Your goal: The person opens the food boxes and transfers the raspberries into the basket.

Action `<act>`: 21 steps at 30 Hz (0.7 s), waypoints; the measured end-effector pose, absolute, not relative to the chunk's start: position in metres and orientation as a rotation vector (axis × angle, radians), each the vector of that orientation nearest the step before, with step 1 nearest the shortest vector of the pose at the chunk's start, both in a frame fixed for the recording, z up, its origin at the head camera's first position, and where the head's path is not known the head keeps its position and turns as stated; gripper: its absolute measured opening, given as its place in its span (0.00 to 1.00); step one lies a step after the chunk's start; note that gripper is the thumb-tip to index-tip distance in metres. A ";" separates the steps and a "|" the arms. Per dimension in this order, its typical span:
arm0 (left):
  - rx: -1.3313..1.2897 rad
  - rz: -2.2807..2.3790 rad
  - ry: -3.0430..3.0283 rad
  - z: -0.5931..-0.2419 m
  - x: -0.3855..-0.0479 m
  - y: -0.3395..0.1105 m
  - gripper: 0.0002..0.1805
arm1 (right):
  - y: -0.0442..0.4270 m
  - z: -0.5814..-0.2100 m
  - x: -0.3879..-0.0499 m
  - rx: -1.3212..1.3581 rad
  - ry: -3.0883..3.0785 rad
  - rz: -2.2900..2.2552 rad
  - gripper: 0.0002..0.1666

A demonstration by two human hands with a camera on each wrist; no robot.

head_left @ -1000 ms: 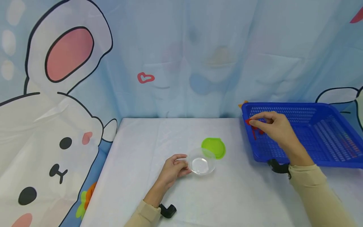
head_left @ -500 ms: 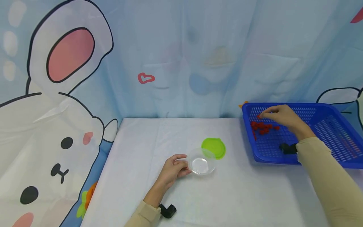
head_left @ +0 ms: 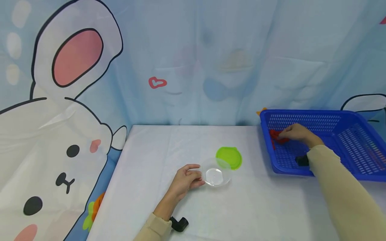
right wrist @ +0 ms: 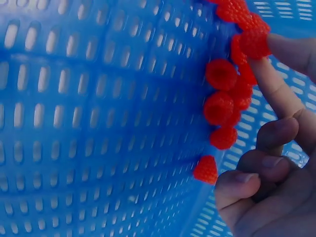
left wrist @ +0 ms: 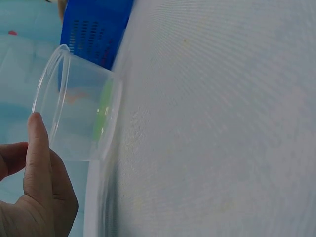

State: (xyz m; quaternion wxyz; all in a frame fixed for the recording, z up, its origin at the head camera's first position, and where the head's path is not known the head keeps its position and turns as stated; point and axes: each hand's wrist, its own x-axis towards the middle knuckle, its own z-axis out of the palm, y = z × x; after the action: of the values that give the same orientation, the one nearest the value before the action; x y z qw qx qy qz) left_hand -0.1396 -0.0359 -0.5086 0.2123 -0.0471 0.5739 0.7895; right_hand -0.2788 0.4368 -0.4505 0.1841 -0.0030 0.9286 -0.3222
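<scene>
A clear plastic cup (head_left: 214, 175) stands upright on the white table, with nothing visible inside. At its left side, my left hand (head_left: 187, 180) touches the rim with nearly straight fingers; in the left wrist view one straight finger (left wrist: 37, 158) meets the rim. My right hand (head_left: 297, 133) is down inside the blue basket (head_left: 289, 169). Its thumb and index finger pinch a red raspberry (right wrist: 255, 42) at the cluster, while the other fingers are curled. More red raspberries (right wrist: 220, 74) lie along the basket's end, some hollow side up and partly hidden behind one another.
A green lid (head_left: 232, 156) lies flat just behind the cup and partly shows through it. The basket's raised, slotted walls stand at the table's right. A printed cloth backdrop (head_left: 193, 67) hangs behind the table.
My right hand went from the basket's left wall back and right over the basket, then down onto the raspberries. The left hand and cup stayed in place.
</scene>
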 end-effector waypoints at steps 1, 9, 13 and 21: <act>-0.129 2.192 1.594 -0.508 -0.140 -0.036 0.23 | 0.436 -0.452 -0.279 -0.004 2.614 -0.909 0.24; -0.118 2.192 1.587 -0.508 -0.140 -0.035 0.23 | 0.435 -0.455 -0.281 0.039 2.609 -0.907 0.22; -0.115 2.192 1.585 -0.508 -0.139 -0.035 0.23 | 0.431 -0.451 -0.278 0.031 2.636 -0.920 0.20; -0.125 2.186 1.599 -0.508 -0.139 -0.035 0.23 | 0.418 -0.441 -0.272 0.005 2.720 -0.868 0.23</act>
State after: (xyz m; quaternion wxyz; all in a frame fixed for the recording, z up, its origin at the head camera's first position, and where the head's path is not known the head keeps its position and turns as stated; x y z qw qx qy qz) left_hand -0.1391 -0.0351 -0.5078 0.2134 -0.0452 0.5762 0.7877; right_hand -0.2721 0.4185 -0.4408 0.1429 0.0019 0.9429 -0.3009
